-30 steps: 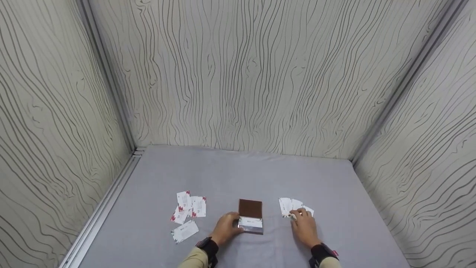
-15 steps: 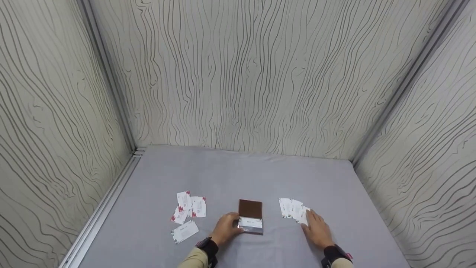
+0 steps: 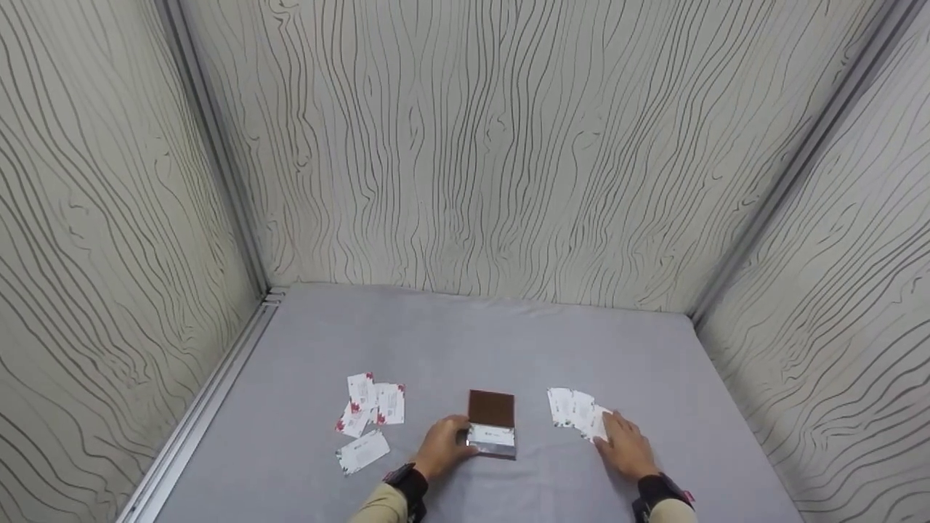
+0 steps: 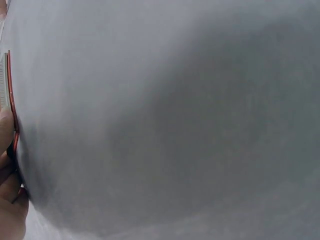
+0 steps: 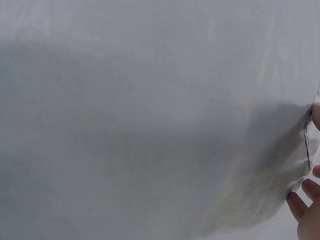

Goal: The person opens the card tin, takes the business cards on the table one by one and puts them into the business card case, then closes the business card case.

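Note:
My left hand grips the left edge of a brown business card holder in the head view, thumb at the front. Its lid is folded back; a white business card shows in the silvery lower half. In the left wrist view only the holder's thin reddish edge and part of the hand show. On the right, three overlapping white cards fan out on the cloth. My right hand holds the rightmost business card at its right end, between thumb and fingers. The right wrist view cuts off most of this card.
Left of the holder lie several red-marked white cards, overlapping. Nearer me is a single white card with greenish corners. Grey cloth covers the table. Patterned panels enclose it at the back and both sides.
My right hand has moved right, from above the middle of the fanned cards to the end of the rightmost one. That card has shifted slightly toward me. The left hand stays on the holder.

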The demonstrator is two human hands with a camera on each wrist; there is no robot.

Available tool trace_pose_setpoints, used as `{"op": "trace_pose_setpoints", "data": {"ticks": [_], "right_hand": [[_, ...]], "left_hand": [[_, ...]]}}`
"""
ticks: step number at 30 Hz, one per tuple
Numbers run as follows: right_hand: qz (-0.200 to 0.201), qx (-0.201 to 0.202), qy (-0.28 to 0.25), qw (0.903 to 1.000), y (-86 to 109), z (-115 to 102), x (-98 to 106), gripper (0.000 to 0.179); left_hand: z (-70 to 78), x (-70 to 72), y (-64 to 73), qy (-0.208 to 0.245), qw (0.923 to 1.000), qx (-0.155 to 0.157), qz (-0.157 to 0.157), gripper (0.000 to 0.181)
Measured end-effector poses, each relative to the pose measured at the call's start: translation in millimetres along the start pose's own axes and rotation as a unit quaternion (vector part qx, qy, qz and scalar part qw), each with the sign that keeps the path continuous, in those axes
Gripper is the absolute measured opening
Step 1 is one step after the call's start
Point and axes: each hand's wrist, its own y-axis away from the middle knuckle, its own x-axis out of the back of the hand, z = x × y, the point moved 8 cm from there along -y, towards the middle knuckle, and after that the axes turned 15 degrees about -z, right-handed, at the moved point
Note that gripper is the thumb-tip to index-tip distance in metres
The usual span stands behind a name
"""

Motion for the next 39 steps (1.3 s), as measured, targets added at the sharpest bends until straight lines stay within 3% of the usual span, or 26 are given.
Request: {"op": "trace_pose_setpoints", "data": {"ticks": [8, 15, 27, 39], "right_hand": [[-0.002, -0.001, 0.011, 0.9999, -3.9, 3.8, 3.5, 0.059], [0.018, -0.005, -0.014, 0.9997, -1.7, 8.1, 9.9, 0.064], [-0.005, -0.019, -0.018, 0.9997, -2.6, 9.5, 10.4, 0.071], [-0.009, -0.007, -0.023, 0.9997, -0.9, 5.8, 12.0, 0.075]], "left_hand": [[0.8, 0.5, 1.2, 0.004, 1.0, -0.008, 0.004, 0.031], [-3.0, -1.3, 1.2, -0.005, 0.9999, -0.011, 0.006, 0.035], [-2.7, -1.3, 0.9, -0.017, 0.9998, -0.007, 0.009, 0.035], [-2.5, -1.2, 1.1, -0.014, 0.9997, -0.013, 0.014, 0.034]]}}
